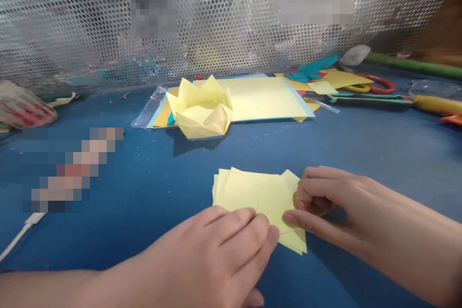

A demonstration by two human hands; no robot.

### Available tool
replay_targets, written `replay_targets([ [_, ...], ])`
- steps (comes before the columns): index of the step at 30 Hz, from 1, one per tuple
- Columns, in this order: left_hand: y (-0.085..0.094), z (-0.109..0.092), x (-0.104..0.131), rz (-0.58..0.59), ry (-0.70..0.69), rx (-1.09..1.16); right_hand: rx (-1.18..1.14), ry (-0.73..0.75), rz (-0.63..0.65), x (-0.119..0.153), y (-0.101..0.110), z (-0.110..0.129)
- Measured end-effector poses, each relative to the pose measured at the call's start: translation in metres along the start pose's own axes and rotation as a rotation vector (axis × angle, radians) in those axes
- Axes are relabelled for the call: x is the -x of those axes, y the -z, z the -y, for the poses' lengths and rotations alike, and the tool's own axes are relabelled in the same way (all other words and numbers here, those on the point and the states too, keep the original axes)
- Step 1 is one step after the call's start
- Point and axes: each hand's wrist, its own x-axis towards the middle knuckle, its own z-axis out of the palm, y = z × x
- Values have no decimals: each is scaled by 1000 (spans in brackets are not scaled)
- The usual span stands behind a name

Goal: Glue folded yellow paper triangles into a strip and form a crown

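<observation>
Several pale yellow paper sheets [252, 192] lie in a loose stack on the blue table, their corners fanned unevenly. My left hand [234, 245] rests over the near edge of the stack, fingers bent and pressed together on the paper; its thumb is mostly hidden underneath. At the right edge of the stack, my right hand [328, 202] has its fingers curled and its thumb tip on the paper, with the sheets' edge between thumb and fingers. Behind the stack stands a folded yellow paper bowl [204, 115] with pointed petals.
Flat coloured sheets [267, 98] lie behind the bowl, before a perforated metal screen [224, 24]. Scissors [378, 101] and paper scraps are at the back right. A blurred-out object with a white cable [34, 219] lies left; a stained cup [25, 106] is farther back.
</observation>
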Motion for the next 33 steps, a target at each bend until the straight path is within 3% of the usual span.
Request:
replay_targets([
  [8,2,3,-4,14,-34,7,28,141,-128,-1,0,2],
  [16,1,9,-6,4,-81,18,48,207,-95,-2,7,-4],
  [21,-2,9,-4,-16,-85,32,12,131,-52,0,7,-2],
  [27,-3,6,-1,27,-101,5,-56,-26,113,-7,11,-2],
  [33,-4,3,-1,7,-80,-37,-38,4,34,-5,4,2],
])
